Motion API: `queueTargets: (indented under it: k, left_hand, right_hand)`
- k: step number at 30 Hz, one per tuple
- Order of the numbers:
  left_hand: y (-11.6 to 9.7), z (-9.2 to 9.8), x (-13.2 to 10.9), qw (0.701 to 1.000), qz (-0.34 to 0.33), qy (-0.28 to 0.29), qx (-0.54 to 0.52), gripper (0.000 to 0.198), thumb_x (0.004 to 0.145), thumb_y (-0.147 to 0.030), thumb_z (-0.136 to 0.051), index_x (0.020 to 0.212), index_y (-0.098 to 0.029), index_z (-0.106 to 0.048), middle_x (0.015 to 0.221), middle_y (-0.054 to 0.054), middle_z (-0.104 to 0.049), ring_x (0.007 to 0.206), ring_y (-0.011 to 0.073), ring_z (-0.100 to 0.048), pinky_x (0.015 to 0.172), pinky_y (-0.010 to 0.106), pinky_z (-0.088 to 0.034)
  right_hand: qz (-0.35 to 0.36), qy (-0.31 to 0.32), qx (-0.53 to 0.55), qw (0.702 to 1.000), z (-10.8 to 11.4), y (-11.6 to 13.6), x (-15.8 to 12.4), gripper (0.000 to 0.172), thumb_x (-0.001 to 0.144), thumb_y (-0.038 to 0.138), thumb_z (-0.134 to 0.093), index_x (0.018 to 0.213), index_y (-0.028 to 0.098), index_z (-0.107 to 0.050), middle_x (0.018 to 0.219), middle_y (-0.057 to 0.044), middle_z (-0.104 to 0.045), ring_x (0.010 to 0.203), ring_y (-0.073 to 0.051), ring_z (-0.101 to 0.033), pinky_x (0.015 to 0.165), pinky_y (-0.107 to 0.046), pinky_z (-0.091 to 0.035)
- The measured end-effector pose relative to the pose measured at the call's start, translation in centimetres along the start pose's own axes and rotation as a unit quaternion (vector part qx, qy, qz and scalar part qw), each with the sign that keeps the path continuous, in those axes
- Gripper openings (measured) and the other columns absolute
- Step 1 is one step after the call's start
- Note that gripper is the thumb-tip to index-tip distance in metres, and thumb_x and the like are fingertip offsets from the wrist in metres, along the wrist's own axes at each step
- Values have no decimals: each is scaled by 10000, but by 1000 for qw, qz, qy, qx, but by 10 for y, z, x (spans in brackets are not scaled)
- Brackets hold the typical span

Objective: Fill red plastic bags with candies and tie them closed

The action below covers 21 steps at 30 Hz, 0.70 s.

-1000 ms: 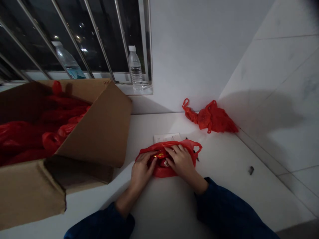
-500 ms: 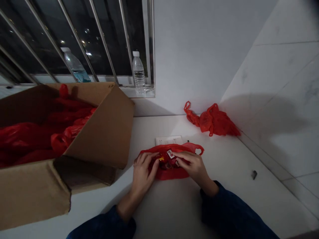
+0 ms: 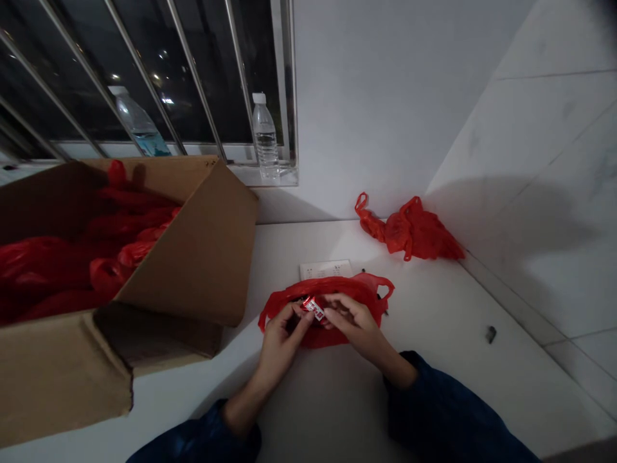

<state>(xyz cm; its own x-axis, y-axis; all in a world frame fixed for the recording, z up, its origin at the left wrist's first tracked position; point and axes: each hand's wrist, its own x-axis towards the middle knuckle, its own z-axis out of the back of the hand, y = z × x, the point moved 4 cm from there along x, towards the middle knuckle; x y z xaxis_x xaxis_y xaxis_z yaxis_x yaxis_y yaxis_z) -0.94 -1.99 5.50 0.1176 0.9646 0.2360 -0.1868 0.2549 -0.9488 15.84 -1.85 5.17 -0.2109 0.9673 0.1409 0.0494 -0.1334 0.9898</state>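
A red plastic bag (image 3: 357,287) lies open on the white table (image 3: 434,334) in front of me. My left hand (image 3: 281,334) and my right hand (image 3: 354,321) meet over its mouth. Both pinch a small red and white wrapped sweet (image 3: 314,307) just above the bag. More small wrapped things sit inside the bag, mostly hidden by my fingers. Dark blue sleeves cover both forearms.
A large open cardboard box (image 3: 193,257) full of red bags (image 3: 72,270) stands at the left. Another crumpled red bag (image 3: 414,233) lies by the back wall. A white flat card (image 3: 326,268) lies behind the open bag. Two water bottles (image 3: 265,138) stand on the barred window sill.
My hands, pressed into the bag a second ago, have lifted out a small red and white sweet and now hold it between them over the bag's opening.
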Motion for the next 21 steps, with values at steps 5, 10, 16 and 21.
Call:
queueTargets:
  k: [5, 10, 16, 21]
  left_hand:
    - [-3, -2, -2, 1000, -2, 9, 23, 295, 896, -408, -605, 722, -177, -547, 710, -8, -602, 677, 132, -531, 645, 216, -417]
    - [1, -1, -1, 999, -5, 8, 49, 284, 900, -401, -607, 733, -180, -546, 705, -14, -603, 668, 131, -528, 629, 214, -405]
    - [-1, 2, -2, 987, -60, 43, 146, 239, 942, -376, -557, 802, -187, -599, 807, 18, -674, 749, 161, -618, 692, 245, -461]
    - [-11, 22, 4, 953, -138, 51, 266, 200, 968, -342, -515, 1032, -230, -668, 999, 39, -720, 898, 191, -672, 799, 277, -496]
  right_hand:
    - [-19, 7, -3, 1000, -4, -2, 3, 279, 849, 455, -658, 943, 195, -692, 862, -19, -723, 724, -145, -689, 717, -303, -597]
    - [-12, 8, -28, 999, -1, -2, 3, 220, 867, 407, -643, 923, 199, -688, 822, -7, -710, 722, -138, -677, 691, -274, -568]
    - [16, 6, -83, 996, 0, -1, 1, 208, 891, 391, -625, 964, 202, -675, 859, -11, -714, 737, -139, -666, 682, -261, -537]
    - [71, -54, -214, 973, 13, 13, 0, 182, 890, 384, -642, 908, 204, -665, 836, -12, -700, 698, -142, -636, 619, -252, -488]
